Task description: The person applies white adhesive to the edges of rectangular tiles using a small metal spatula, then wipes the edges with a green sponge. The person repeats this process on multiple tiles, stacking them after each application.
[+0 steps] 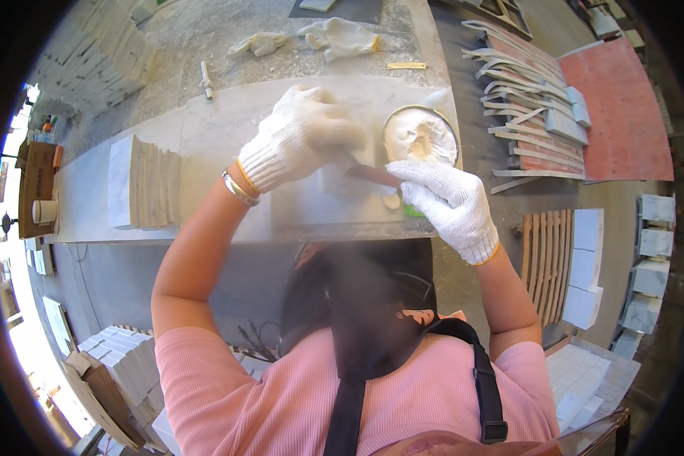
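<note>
Left hand: gloved hand, blurred, above the bench; one end of the brown tool reaches it, but I cannot tell if the fingers grip it.
Right hand: gloved hand, its fingers together, clamped on the other end of the brown tool.
Brown tool: one flat piece, between the two hands, over the front part of the bench, left of and lower than the can.
Can: one round can, just beyond the right hand, with white paste inside.
Green thing: one, mostly hidden by the right hand.
Writing: the dark apron bears a pale printed figure and a small mark beside it, too small to read.
Loose gloves: two, one smaller in view and one wider, lying apart at the far side.
Small items: one yellow strip and one pale tube.
Slabs: one upright row on the bench, left of the hands; its pieces are difficult to count.
Blocks: three white ones beside wooden slats, at right.
Straps: many white ones, overlapping, so I cannot count exactly.
Bracelet: one, metal, on the left wrist.
</note>
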A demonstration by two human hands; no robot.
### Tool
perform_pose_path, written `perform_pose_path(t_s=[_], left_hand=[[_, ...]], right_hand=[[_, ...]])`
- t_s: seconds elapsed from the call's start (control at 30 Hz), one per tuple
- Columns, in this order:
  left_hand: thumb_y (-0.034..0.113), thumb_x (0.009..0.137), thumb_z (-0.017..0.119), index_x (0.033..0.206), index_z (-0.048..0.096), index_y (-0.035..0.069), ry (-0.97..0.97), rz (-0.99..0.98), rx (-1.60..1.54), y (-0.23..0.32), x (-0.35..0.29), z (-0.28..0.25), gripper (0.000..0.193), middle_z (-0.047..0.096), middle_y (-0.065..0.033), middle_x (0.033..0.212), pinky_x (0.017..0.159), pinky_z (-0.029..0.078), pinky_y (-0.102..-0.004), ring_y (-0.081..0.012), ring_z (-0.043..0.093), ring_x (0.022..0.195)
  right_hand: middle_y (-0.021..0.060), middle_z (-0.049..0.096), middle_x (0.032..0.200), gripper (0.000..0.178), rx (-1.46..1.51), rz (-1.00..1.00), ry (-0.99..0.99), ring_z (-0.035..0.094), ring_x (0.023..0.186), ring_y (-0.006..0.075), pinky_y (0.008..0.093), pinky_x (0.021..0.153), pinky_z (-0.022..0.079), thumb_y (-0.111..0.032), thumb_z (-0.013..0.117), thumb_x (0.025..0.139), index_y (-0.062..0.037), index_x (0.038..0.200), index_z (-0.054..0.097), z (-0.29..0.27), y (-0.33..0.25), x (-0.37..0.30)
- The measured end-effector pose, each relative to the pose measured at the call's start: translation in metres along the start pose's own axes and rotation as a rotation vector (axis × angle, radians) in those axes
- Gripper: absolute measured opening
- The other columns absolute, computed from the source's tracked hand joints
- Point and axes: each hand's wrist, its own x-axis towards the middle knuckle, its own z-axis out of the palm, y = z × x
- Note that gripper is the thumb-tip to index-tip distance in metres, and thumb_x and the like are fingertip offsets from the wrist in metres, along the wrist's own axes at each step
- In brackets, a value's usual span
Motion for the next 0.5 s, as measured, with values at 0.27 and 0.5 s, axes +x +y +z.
perform_pose_path(t_s=[0.27, 0.5], left_hand=[[0.021, 0.064, 0.087, 0.085, 0.077, 0.018, -0.031, -0.041, -0.017, -0.003, -0.001, 0.003, 0.024, 0.071, -0.0008, 0.079, 0.076, 0.05, -0.0402, -0.026, 0.065, 0.081], [0.024, 0.062, 0.089, 0.087, 0.078, 0.019, -0.022, -0.044, -0.016, 0.0, -0.003, 0.002, 0.028, 0.073, 0.001, 0.082, 0.078, 0.049, -0.0404, -0.0254, 0.065, 0.084]], right_hand=[[0.0116, 0.079, 0.104, 0.03, 0.012, 0.022, 0.18, 0.07, 0.082, 0.0099, 0.0266, 0.074, 0.058, 0.002, 0.069, 0.095, 0.0005, 0.125, 0.075, 0.026, -0.003, -0.013], [0.0136, 0.079, 0.101, 0.032, -0.194, -0.104, 0.253, 0.07, 0.078, 0.0105, 0.027, 0.071, 0.058, 0.002, 0.069, 0.096, 0.0027, 0.128, 0.072, 0.03, -0.005, -0.017]])
